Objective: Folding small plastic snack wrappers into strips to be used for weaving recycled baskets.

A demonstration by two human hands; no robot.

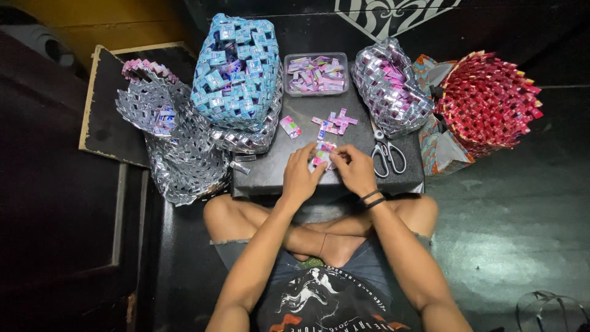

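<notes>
Several woven baskets [238, 74] were already finished, but a small folded-wrapper piece [323, 154] was pinched between left hand [299, 177] and right hand [356, 170], with plenty of strips left in the tray [316, 74].

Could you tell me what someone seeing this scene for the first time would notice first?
Probably the woven baskets ringing the low black table: a tall blue basket at the back left, a silver basket to the right, and a red basket at the far right. In front, the left hand and right hand pinch a small folded wrapper piece, with scissors beside them.
</notes>
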